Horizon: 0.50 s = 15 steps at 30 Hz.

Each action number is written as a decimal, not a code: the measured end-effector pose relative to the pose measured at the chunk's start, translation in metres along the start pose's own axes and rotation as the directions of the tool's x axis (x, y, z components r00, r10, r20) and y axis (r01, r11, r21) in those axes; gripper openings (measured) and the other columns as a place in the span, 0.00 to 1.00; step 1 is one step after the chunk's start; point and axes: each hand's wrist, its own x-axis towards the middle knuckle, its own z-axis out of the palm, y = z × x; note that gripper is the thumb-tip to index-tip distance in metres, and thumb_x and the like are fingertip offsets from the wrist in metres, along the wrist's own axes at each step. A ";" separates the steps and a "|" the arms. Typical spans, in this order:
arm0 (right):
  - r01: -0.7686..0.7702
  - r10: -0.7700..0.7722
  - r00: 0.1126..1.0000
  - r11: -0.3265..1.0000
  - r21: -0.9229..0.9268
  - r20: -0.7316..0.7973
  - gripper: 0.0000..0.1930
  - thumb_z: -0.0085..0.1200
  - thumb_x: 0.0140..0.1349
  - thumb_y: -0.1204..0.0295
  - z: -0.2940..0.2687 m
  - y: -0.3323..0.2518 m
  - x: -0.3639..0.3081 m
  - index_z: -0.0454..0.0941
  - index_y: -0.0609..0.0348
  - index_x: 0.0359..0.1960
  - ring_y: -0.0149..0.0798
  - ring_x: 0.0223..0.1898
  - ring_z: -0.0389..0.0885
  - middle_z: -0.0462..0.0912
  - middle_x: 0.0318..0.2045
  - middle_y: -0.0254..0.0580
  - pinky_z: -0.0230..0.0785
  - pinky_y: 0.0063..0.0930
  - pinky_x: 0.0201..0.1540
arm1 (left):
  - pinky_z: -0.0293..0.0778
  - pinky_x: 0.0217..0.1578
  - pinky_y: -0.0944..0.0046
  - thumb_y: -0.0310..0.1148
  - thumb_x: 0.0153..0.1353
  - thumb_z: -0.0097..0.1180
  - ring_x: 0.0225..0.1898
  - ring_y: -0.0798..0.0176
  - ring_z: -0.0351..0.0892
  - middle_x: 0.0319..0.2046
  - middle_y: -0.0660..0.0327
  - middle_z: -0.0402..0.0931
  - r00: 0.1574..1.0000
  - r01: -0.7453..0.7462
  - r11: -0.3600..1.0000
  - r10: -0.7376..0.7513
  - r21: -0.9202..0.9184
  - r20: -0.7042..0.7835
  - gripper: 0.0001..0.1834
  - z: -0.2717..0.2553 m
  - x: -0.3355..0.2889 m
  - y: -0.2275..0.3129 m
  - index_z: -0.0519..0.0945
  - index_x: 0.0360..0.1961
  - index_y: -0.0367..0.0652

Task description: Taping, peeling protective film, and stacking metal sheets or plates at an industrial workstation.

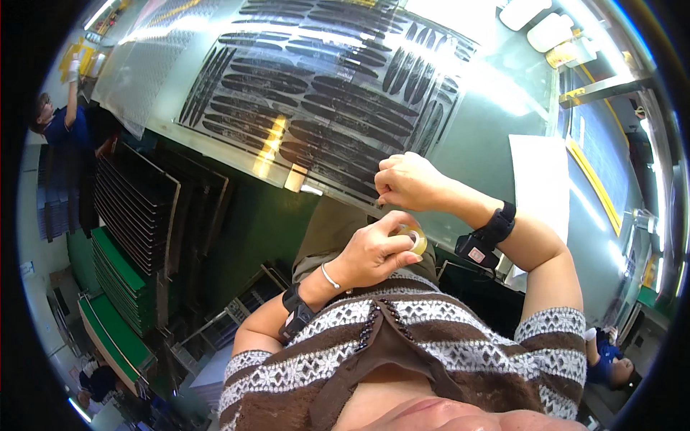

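A roll of clear yellowish tape [418,244] is in my left hand [370,251], thumb and fingers wrapped round it, close in front of my body. Just above it, my right hand [411,183] is closed in a pinch at the near edge of the table; anything between its fingertips is hidden. Beyond both hands lies a clear sheet [316,118] printed with rows of long dark oval shapes, flat on the pale, glossy table [478,161]. My right hand is over the sheet's near right corner, and whether it touches the sheet I cannot tell.
A pale strip [295,177] hangs at the table's front edge. White paper [539,187] lies to the right. White containers [550,32] stand far right. At left is a rack of stacked dark trays [136,205] and green boards [115,287]. Other people are at far left and lower right.
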 end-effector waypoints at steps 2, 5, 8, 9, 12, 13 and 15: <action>0.019 -0.020 1.000 0.999 0.032 0.008 0.07 0.60 0.50 0.65 0.002 0.001 -0.003 0.82 0.53 0.25 0.48 0.35 0.81 0.80 0.27 0.41 0.72 0.41 0.39 | 0.76 0.37 0.60 0.37 0.61 0.61 0.35 0.55 0.78 0.46 0.55 0.72 0.994 0.076 0.996 -0.079 -0.049 -0.070 0.10 -0.006 -0.001 0.007 0.80 0.35 0.41; 0.037 0.052 0.975 0.918 0.394 -0.214 0.09 0.56 0.61 0.66 -0.007 0.013 -0.010 0.81 0.58 0.34 0.42 0.34 0.81 0.81 0.29 0.43 0.73 0.35 0.38 | 0.76 0.36 0.62 0.36 0.61 0.62 0.34 0.60 0.78 0.46 0.54 0.71 0.975 0.094 0.996 -0.093 -0.002 -0.203 0.12 -0.023 -0.003 -0.017 0.81 0.40 0.40; -0.112 0.243 0.968 0.642 0.758 -0.063 0.18 0.51 0.70 0.59 -0.035 0.014 -0.014 0.76 0.60 0.50 0.26 0.36 0.79 0.80 0.36 0.33 0.71 0.23 0.37 | 0.76 0.33 0.64 0.39 0.59 0.63 0.31 0.63 0.76 0.48 0.55 0.70 0.939 0.079 0.979 -0.009 0.190 -0.345 0.13 -0.045 0.016 -0.024 0.82 0.40 0.41; -0.112 0.224 0.974 0.556 0.824 -0.019 0.20 0.51 0.70 0.57 -0.049 0.006 -0.014 0.74 0.60 0.53 0.26 0.37 0.78 0.80 0.37 0.33 0.71 0.22 0.37 | 0.76 0.32 0.64 0.40 0.58 0.64 0.30 0.63 0.76 0.49 0.56 0.70 0.920 0.106 0.962 0.001 0.251 -0.391 0.14 -0.051 0.030 -0.015 0.83 0.39 0.44; -0.036 0.181 0.982 0.421 0.906 -0.045 0.26 0.57 0.66 0.59 -0.083 -0.004 -0.011 0.67 0.59 0.60 0.26 0.42 0.78 0.81 0.41 0.33 0.71 0.19 0.40 | 0.76 0.35 0.62 0.40 0.56 0.66 0.32 0.61 0.75 0.55 0.50 0.68 0.913 0.082 0.844 0.150 0.530 -0.379 0.14 -0.064 0.082 0.010 0.82 0.36 0.40; -0.016 0.209 0.976 0.362 0.932 -0.065 0.26 0.58 0.66 0.61 -0.088 0.000 -0.004 0.67 0.59 0.60 0.26 0.44 0.78 0.81 0.42 0.33 0.71 0.20 0.41 | 0.77 0.35 0.61 0.39 0.52 0.69 0.35 0.57 0.78 0.59 0.48 0.66 0.910 0.060 0.806 0.198 0.588 -0.364 0.17 -0.068 0.093 0.007 0.81 0.40 0.42; 0.026 0.226 0.969 0.327 0.945 -0.105 0.26 0.60 0.65 0.63 -0.102 0.007 0.010 0.67 0.60 0.60 0.26 0.45 0.78 0.81 0.43 0.34 0.72 0.20 0.42 | 0.78 0.37 0.60 0.41 0.51 0.70 0.40 0.54 0.79 0.60 0.47 0.64 0.865 0.035 0.794 0.281 0.607 -0.417 0.22 -0.074 0.107 0.007 0.79 0.44 0.44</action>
